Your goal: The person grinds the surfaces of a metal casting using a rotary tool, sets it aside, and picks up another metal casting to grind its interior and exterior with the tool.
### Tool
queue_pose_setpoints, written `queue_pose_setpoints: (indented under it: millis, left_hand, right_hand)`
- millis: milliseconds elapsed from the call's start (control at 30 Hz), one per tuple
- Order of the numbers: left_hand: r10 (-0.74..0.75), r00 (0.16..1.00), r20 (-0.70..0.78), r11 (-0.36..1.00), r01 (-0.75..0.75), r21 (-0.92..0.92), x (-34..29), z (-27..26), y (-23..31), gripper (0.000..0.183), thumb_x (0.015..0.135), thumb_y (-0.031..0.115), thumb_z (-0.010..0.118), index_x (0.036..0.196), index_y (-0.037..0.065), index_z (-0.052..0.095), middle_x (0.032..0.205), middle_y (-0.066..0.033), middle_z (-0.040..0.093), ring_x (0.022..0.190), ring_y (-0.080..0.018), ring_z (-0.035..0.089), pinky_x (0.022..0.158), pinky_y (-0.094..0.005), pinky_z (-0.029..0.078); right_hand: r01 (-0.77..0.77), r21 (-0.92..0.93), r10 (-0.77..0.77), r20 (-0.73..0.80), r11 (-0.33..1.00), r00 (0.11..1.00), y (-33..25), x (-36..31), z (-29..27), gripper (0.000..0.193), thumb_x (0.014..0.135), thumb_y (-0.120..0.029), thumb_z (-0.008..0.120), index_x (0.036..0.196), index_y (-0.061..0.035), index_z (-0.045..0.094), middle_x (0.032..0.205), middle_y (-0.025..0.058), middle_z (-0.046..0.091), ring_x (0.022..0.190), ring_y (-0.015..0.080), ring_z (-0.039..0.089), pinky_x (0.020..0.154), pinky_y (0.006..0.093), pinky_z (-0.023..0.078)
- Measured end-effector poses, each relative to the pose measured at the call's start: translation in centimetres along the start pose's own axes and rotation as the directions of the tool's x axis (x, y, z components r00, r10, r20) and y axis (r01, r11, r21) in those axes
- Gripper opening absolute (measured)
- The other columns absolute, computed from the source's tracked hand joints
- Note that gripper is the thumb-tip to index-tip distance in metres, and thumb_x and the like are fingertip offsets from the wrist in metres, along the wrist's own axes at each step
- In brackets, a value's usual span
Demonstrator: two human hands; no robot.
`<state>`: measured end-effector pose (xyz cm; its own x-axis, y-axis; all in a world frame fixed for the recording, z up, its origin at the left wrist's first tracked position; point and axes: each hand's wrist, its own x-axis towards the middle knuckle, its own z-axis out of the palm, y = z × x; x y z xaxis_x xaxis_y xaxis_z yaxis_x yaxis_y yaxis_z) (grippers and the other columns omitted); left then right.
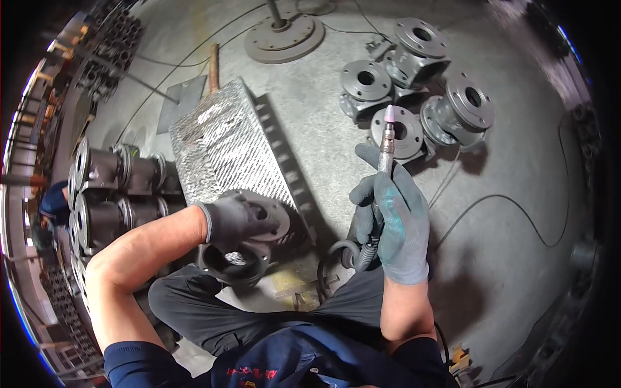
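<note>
Seemingly positioning: our left hand (234, 218) curls, gripping, over the flanged casting (282, 222) at the near end of the ribbed block (228, 143), right hand (397, 223) closed round a pink-tipped grinder (387, 145); next calls for steady aim

Hand-held grinding tool: a slim, silver and dark metal tool (386, 154), which I hold in my right gloved hand (398, 216); it points away from me, almost straight.
Tip of tool: a pinkish-white, bullet-shaped stone (389, 114), well apart from the casting and touching nothing.
Hose of tool: a dark, ribbed, flexible hose (369, 253), which comes out below my fingers and bends to the left.
Casting: a dark grey, hollow metal body with round flanges (262, 257), under my left gloved hand (234, 216), which partly covers it.
Casting's opening: wide, round, on the side near me; a bright patch shows inside.
</note>
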<state>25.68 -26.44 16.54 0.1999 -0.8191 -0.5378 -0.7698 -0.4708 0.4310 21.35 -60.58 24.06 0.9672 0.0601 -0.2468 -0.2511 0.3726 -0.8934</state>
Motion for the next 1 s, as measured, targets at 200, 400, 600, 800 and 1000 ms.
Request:
queue_pose_setpoints:
  millis: [200, 400, 600, 800, 1000]
  left_hand:
    - [0.071, 0.997, -0.032, 0.997, -0.070, 0.036, -3.8, 10.3, -0.7, 0.078, 0.073, 0.035, 0.091, 0.146, 0.028, 0.066, 0.119, -0.0081, 0.076, 0.121, -0.0359, 0.072, 0.101, -0.0602, 0.051]
    - [-0.202, 0.951, -0.233, 0.944, 0.253, 0.212, -0.8, 14.3, 1.4, 0.018, 0.093, 0.036, 0.070, 0.090, 0.026, 0.085, 0.095, -0.0021, 0.075, 0.099, -0.0251, 0.071, 0.093, -0.0468, 0.053]
    - [-0.338, 0.413, -0.846, 0.764, 0.646, 0.010, -5.6, 15.0, 5.5, 0.038, 0.103, 0.012, 0.055, 0.136, 0.010, 0.072, 0.137, -0.0129, 0.070, 0.128, -0.0319, 0.065, 0.124, -0.0510, 0.041]
    - [-0.795, -0.547, -0.262, 0.154, 0.236, -0.959, -8.7, 28.6, 7.5, 0.082, 0.095, 0.054, 0.081, 0.154, 0.002, 0.058, 0.135, -0.0282, 0.071, 0.127, -0.0479, 0.068, 0.110, -0.0507, 0.052]
    - [-0.966, -0.247, -0.077, 0.120, -0.164, -0.979, -9.1, 28.5, 6.5, 0.071, 0.106, 0.063, 0.067, 0.147, 0.005, 0.068, 0.138, -0.0293, 0.069, 0.127, -0.0422, 0.069, 0.110, -0.0443, 0.053]
  right_hand:
    - [0.035, -0.159, -0.009, 0.163, 0.987, 0.987, 4.3, -0.2, 3.8, 0.051, 0.114, -0.029, 0.059, 0.154, 0.0025, 0.059, 0.097, 0.0069, 0.072, 0.064, 0.0045, 0.057, 0.057, 0.0217, 0.048]
    - [-0.039, -0.466, 0.137, 0.178, 0.884, 0.974, 9.9, 0.4, 8.2, 0.055, 0.110, -0.032, 0.060, 0.154, 0.0014, 0.061, 0.096, 0.0070, 0.072, 0.062, 0.0063, 0.059, 0.054, 0.0235, 0.047]
    - [-0.096, -0.604, 0.270, 0.204, 0.791, 0.941, 17.8, 3.0, 10.4, 0.053, 0.109, -0.029, 0.065, 0.153, -0.0003, 0.062, 0.101, 0.0093, 0.077, 0.071, 0.0123, 0.066, 0.065, 0.0300, 0.056]
    - [0.185, -0.801, 0.014, 0.235, 0.570, 0.972, 30.3, 4.4, 13.8, 0.054, 0.107, -0.038, 0.064, 0.145, 0.0012, 0.069, 0.112, 0.0227, 0.080, 0.100, 0.0301, 0.077, 0.092, 0.0418, 0.059]
    - [0.004, -0.805, 0.149, 0.114, 0.593, 0.982, 31.7, 3.3, 14.1, 0.048, 0.109, -0.036, 0.062, 0.137, 0.0005, 0.074, 0.128, 0.0277, 0.078, 0.120, 0.0374, 0.074, 0.105, 0.0427, 0.053]
